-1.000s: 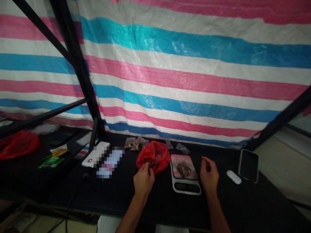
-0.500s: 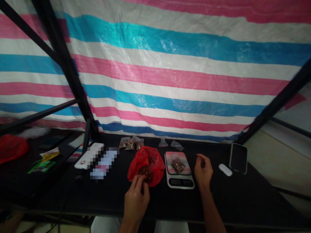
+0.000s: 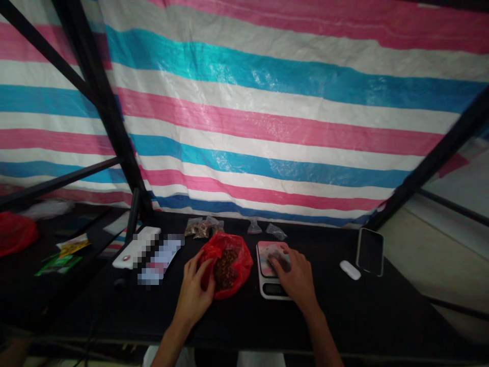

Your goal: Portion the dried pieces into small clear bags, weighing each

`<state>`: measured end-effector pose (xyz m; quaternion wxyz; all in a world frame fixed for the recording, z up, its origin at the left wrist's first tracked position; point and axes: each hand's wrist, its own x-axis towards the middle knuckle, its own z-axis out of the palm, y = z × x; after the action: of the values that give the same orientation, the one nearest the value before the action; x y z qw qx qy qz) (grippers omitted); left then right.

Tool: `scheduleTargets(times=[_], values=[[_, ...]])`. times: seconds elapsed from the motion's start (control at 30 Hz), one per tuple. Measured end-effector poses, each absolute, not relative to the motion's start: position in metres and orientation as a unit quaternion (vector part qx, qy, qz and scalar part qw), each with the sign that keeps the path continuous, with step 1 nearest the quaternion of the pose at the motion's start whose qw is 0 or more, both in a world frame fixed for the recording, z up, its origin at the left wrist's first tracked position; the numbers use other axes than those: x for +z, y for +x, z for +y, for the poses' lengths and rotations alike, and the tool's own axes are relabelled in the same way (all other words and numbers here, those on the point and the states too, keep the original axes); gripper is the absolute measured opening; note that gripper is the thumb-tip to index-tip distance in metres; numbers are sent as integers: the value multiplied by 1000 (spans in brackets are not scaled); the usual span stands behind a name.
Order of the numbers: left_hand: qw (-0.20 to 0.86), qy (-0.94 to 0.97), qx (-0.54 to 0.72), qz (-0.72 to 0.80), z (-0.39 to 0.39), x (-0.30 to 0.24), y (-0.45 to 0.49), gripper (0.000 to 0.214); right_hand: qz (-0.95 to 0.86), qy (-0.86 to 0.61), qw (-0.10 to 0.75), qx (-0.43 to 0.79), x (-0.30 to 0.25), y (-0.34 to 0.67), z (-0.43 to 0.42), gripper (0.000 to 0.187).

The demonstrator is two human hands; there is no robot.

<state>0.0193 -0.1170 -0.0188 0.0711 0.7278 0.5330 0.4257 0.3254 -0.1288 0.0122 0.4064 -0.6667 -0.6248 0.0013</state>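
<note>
Black table (image 3: 344, 316) pretty crowded: little zip bags (image 3: 200, 228) along the far edge, phone (image 3: 370, 251) and white earbud case (image 3: 349, 269) off to the right, blurred-out packet (image 3: 160, 260) to the left. Red plastic bag (image 3: 240, 265) of brown chunks (image 3: 225, 270) right against the left hand (image 3: 194, 288), fingers spread open on the bag, no clench. Right hand (image 3: 294, 272) over the digital scale (image 3: 272, 289), fingers loosely curved on a small packet (image 3: 280, 261); real grip or just resting, can't tell.

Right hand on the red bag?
No, the right hand is down on the digital scale, apart from the red plastic bag.
</note>
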Motion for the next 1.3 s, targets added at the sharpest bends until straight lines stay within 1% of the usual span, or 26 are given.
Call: scheduleTargets(times=[0.07, 0.13, 0.2, 0.27, 0.37, 0.43, 0.5, 0.63, 0.7, 0.77, 0.87, 1.0, 1.3], values=[[83, 725, 430, 531, -118, -23, 18, 45, -642, -679, 355, -9, 12, 316, -128, 45], [92, 726, 432, 527, -120, -24, 18, 49, -644, -681, 348, -6, 12, 312, -125, 42], [97, 723, 436, 526, -121, -23, 19, 50, -645, -672, 364, 7, 12, 312, -120, 36], [101, 718, 440, 530, -123, -21, 19, 52, -650, -645, 401, 28, 18, 311, -118, 33], [103, 711, 445, 534, -124, -18, 18, 54, -660, -582, 470, 68, 34, 298, -120, 35], [105, 711, 444, 534, -125, -17, 18, 54, -679, -550, 478, 89, 48, 281, -124, 38], [110, 713, 443, 533, -127, -15, 18, 56, -714, -526, 449, 109, 57, 261, -128, 42], [122, 711, 443, 532, -130, -12, 18, 54, -790, -496, 342, 112, 56, 228, -126, 52], [124, 711, 443, 532, -131, -11, 18, 53, -804, -504, 300, 96, 48, 219, -121, 50], [124, 712, 441, 531, -132, -10, 17, 52, -805, -520, 275, 82, 41, 215, -115, 43], [126, 715, 439, 529, -133, -8, 17, 51, -804, -529, 263, 75, 35, 213, -110, 35], [129, 718, 436, 528, -133, -7, 16, 49, -803, -529, 265, 76, 32, 211, -109, 37], [119, 714, 450, 524, -131, -11, 16, 47, -781, -550, 286, 74, 27, 221, -116, 28]])
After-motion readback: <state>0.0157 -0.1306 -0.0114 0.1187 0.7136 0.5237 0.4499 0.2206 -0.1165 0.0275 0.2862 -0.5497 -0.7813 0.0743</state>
